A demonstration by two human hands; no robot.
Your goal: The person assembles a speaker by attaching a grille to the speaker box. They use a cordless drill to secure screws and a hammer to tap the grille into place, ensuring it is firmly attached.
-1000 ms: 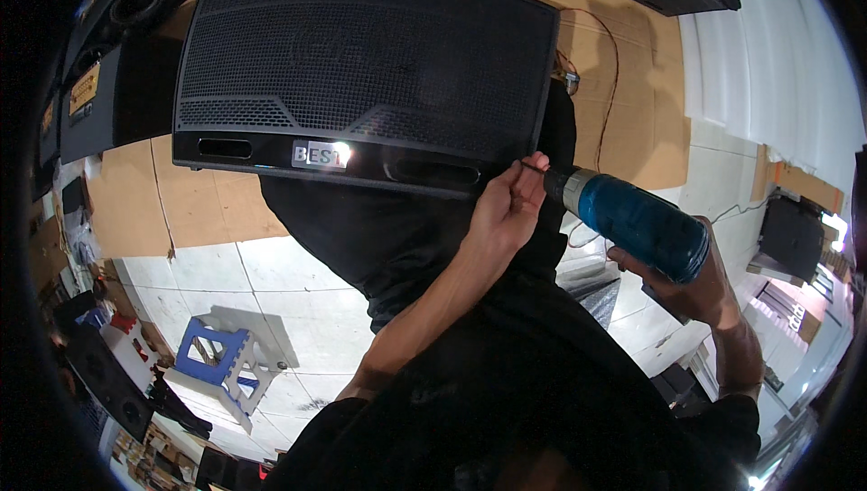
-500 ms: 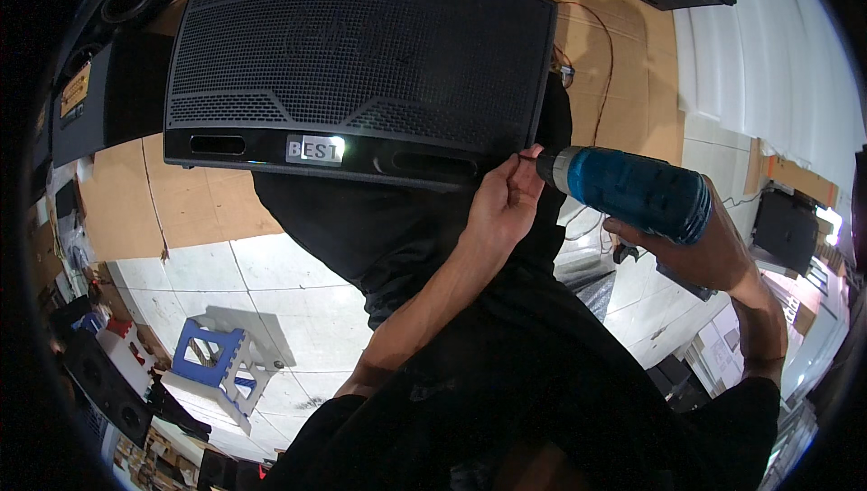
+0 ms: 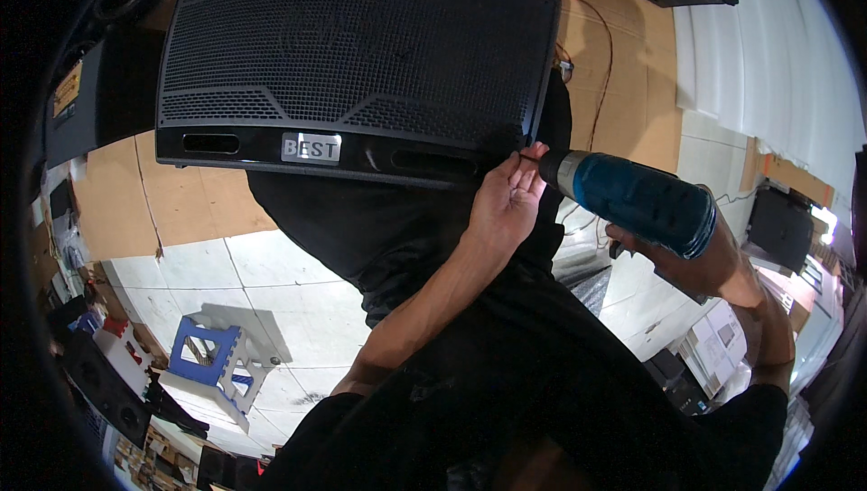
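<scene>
Blue drill point(image 3: 643, 204) slants between the hands point(image 3: 722, 265), left palm point(image 3: 506, 204) upward.

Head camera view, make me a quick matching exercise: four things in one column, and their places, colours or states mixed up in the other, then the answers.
Column one
1. power drill
2. folding stool
3. speaker
4. left hand

Column two
A. standing on the pale tiled floor
B. bare, palm side showing
C. gripped by the right hand
D. black and mesh-fronted

Right pairs: 1-C, 2-A, 3-D, 4-B
</scene>
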